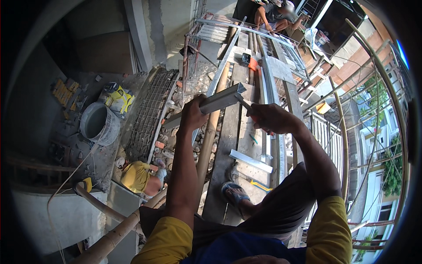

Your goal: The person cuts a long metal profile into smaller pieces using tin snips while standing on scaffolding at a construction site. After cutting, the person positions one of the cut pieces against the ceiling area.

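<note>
My left hand [193,113] is wrapped round a short length of grey metal channel [222,98], lifted above the scaffold planks and tilted up to the right. In my right hand [276,119] is a hand tool that looks like metal snips [243,102]. Its dark metal head meets the channel's right end; fingers hide most of the handles, with a bit of red showing. Below my right hand, a shorter channel piece [250,161] lies across the planks. Beside my sandalled foot [236,192] rests a hammer [259,185] with a yellow grip.
Wooden planks [225,145] and bamboo poles [213,132] form the platform, with long metal studs [268,86] along it. Ahead lies an orange tool [252,64]; a person [277,17] crouches beyond. Lower left are a person in yellow [136,177], wire mesh [147,110] and a large tub [99,123].
</note>
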Available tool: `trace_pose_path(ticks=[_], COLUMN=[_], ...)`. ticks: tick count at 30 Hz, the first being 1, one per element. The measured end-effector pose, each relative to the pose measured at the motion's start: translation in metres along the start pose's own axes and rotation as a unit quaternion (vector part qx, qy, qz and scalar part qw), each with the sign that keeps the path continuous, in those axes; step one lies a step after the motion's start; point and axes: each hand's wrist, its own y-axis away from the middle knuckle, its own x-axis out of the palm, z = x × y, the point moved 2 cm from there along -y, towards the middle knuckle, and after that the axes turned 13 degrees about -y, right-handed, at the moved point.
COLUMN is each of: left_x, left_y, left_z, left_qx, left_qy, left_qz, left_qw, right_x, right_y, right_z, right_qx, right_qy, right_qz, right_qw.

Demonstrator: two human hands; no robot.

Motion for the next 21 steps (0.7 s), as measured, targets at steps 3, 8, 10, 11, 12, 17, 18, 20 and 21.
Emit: trace_pose_path(ticks=[3,8,10,11,12,17,18,20,21], left_x=[0.0,0.0,-0.006,-0.002,0.001,-0.016,-0.006,-0.016,-0.014], left_y=[-0.001,0.003,0.002,0.002,-0.002,-0.001,-0.005,-0.002,-0.006], left_z=[-0.002,0.005,-0.001,-0.004,-0.002,0.023,0.05,0.025,0.023], left_qx=[0.0,-0.004,-0.017,-0.002,-0.007,-0.08,-0.077,-0.124,-0.141], left_qy=[-0.013,-0.022,-0.013,-0.018,0.022,0.109,0.168,0.221,0.255], left_qz=[0.013,-0.006,0.012,-0.011,-0.007,-0.084,-0.121,-0.132,-0.101], left_qw=[1.0,1.0,1.0,1.0,1.0,0.987,0.975,0.958,0.951], right_x=[-0.003,-0.003,-0.007,-0.009,-0.014,-0.017,-0.017,-0.018,-0.02], right_y=[-0.002,-0.007,-0.006,-0.006,-0.005,-0.003,-0.006,-0.006,-0.006], right_z=[-0.008,-0.004,-0.003,-0.02,-0.036,-0.033,-0.028,-0.035,-0.038], right_qx=[0.008,0.006,0.07,-0.021,-0.111,0.054,0.066,0.066,0.044], right_qy=[-0.022,-0.009,-0.003,0.044,0.093,-0.052,-0.096,-0.164,-0.182], right_qz=[0.028,0.061,0.096,0.099,0.103,0.109,0.091,0.061,0.054], right_qw=[0.999,0.998,0.993,0.994,0.984,0.991,0.989,0.982,0.981])
